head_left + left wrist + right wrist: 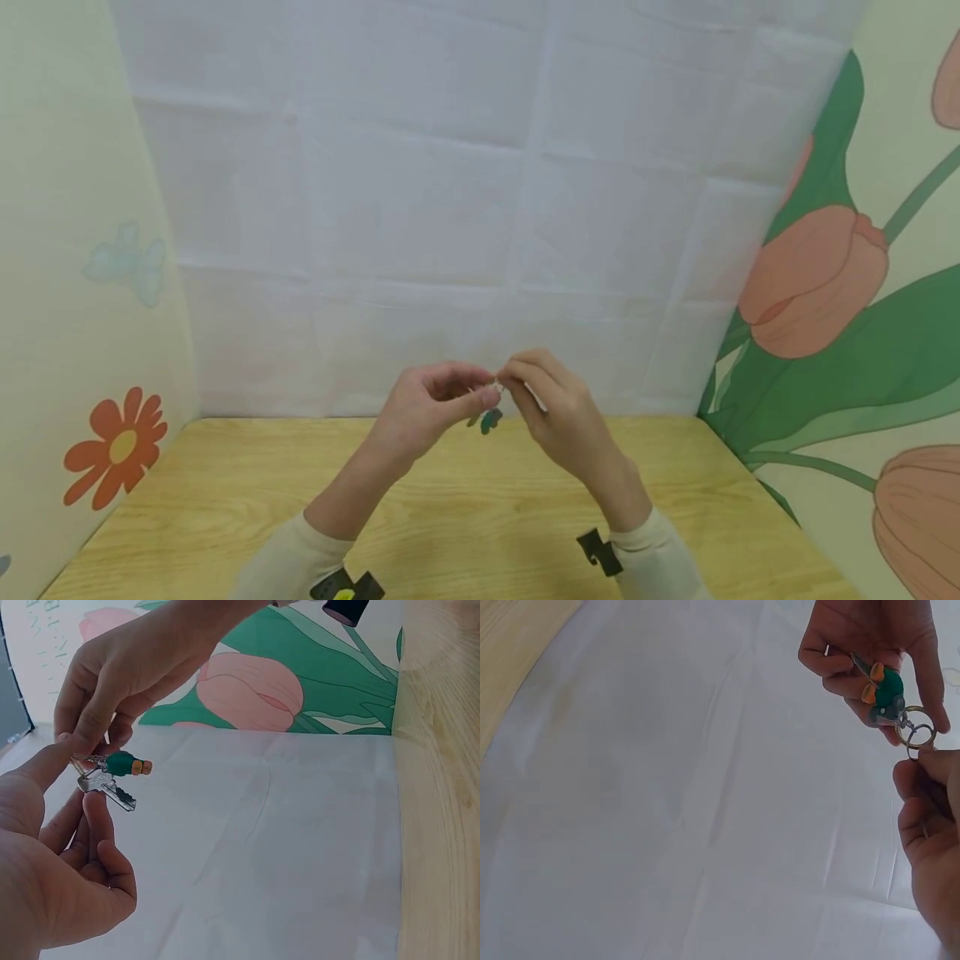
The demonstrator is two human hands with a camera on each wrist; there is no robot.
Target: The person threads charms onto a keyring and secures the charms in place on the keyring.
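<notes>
My left hand [431, 408] and right hand [555, 408] meet above the table, fingertips close together. Between the left thumb and fingers I hold a silver key [116, 793] by its head, its toothed blade pointing outward. A small green figurine charm [889, 688] with orange feet and a grey head hangs beside the key. Its short chain leads to a gold-coloured ring [915, 708], which a thinner silver ring overlaps. In the right wrist view, my right thumb and index finger pinch the silver ring at its edge. The left fingers partly hide the key there.
Below the hands lies a light wooden table [465, 517]. A creased white cloth [420, 208] hangs behind it. Walls painted with flowers [123, 447] stand on both sides. A dark strap mount [600, 552] sits on the right sleeve, another on the left.
</notes>
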